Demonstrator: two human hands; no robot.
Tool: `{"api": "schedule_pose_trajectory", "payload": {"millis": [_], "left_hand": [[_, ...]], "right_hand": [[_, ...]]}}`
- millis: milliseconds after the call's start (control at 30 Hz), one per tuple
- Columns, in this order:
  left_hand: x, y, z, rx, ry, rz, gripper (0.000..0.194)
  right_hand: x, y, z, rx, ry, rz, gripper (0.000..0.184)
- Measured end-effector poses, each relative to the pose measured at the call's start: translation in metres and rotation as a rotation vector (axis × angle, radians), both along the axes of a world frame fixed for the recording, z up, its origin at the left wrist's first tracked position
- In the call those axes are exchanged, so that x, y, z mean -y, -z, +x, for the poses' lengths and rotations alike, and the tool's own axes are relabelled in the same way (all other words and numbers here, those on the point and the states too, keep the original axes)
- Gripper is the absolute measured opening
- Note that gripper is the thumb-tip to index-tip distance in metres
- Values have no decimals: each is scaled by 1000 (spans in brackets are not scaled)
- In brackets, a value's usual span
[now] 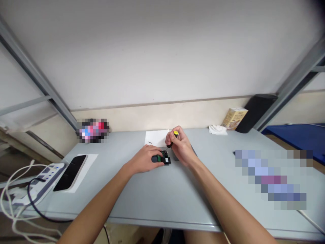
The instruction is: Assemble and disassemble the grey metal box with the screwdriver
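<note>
My left hand [145, 158] rests on the grey table [162, 200] and grips a small black device [162, 159] with a green circuit board showing inside it. My right hand [179, 144] is closed around a screwdriver with a yellow-capped black handle [175, 134], held nearly upright with its tip down at the device. Both hands meet near the middle of the table, just in front of a white sheet of paper [156, 137] that carries a few tiny dark specks, perhaps screws.
A black phone [69, 172] lies on white paper at the left, beside a power strip [38, 181] with white and black cables. At the back right stand a tan carton [235, 118], a crumpled white tissue [217, 129] and a black cylinder [256, 112]. Metal frame struts slant at both sides.
</note>
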State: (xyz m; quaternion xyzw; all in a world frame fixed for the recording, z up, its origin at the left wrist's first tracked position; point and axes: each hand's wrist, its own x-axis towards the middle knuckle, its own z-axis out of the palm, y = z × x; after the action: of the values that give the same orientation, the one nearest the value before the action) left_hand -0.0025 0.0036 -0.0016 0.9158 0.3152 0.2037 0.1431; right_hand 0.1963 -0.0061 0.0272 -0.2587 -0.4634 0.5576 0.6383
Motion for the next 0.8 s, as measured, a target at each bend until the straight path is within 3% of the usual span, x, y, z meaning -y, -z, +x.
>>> {"api": "schedule_pose_trajectory", "payload": {"millis": [267,433,667,800], "left_hand": [[1,-1,1,12,-11,-4,20],[0,-1,1,7,-3,-5,20],[1,-2,1,16,-7,-11,20],[0,1,0,15,-9,16,20]], "right_hand": [[1,-5,3,38,-54,-25,37],[0,-4,3,-4,-10,-34,51],[-3,-2,4,-103,-98,-78,42],[-2,-2,4,-107,-64,-91,39]]}}
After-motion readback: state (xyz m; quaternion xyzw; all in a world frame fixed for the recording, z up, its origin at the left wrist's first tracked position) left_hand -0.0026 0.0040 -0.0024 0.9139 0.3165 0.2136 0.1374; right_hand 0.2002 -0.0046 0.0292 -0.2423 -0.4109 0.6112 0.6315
